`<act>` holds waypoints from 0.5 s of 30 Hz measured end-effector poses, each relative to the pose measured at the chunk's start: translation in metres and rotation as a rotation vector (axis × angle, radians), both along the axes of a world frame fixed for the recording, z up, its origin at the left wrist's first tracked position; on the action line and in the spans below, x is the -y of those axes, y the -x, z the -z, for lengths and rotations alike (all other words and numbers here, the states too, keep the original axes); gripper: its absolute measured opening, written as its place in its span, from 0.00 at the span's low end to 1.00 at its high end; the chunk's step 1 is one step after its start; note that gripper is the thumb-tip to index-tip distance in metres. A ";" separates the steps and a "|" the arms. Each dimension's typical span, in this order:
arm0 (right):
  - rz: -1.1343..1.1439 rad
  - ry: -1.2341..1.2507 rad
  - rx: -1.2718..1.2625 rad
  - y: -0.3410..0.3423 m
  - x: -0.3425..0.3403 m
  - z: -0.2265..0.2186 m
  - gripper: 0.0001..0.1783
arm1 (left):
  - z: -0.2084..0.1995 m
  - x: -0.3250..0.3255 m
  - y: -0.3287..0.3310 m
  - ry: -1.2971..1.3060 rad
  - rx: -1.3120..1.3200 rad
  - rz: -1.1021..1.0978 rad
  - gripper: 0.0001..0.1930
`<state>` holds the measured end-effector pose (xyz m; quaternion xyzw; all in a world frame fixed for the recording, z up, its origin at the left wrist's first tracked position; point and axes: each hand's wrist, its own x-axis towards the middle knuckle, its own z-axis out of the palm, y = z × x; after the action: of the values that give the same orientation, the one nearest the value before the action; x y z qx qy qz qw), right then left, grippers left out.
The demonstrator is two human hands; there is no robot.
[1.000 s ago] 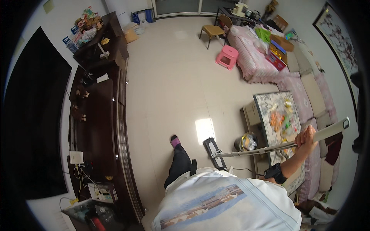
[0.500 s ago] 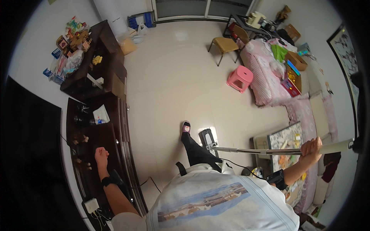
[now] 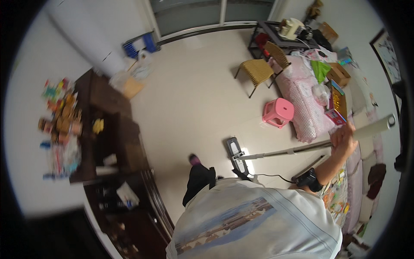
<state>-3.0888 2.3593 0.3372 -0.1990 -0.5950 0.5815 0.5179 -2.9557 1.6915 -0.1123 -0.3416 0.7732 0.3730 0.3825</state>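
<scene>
My right hand (image 3: 343, 140) is wrapped around the upper shaft of a flat mop (image 3: 276, 153), just below its thick pale handle end. The metal pole slants across to the left, down to a dark rectangular mop head (image 3: 234, 150) lying flat on the pale tiled floor. A dark band sits on my right forearm. Beside the mop head, my foot in a purple shoe (image 3: 195, 159) is partly covered by a black trouser leg. My left hand is out of the picture.
A pink stool (image 3: 278, 112) and a woven chair (image 3: 257, 72) stand ahead on the right, beside a pink-covered sofa (image 3: 304, 110). Dark wooden cabinets (image 3: 140, 146) line the left. A black cord (image 3: 274, 175) trails near the mop head. A low table (image 3: 336, 196) lies right.
My view has turned and moved forward; chair and stool look nearer. The mop head has swung to a steeper angle, its handle end higher. My left hand has left the picture.
</scene>
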 end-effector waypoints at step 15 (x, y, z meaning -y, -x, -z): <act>0.117 0.025 0.020 0.451 -0.037 -0.015 0.17 | -0.059 0.042 0.833 -0.050 -0.609 -0.060 0.13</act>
<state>-3.5397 2.3961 0.3521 -0.2459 -0.5803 0.5554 0.5425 -3.7884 1.6491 -0.0534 -0.2273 0.8325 0.4882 0.1301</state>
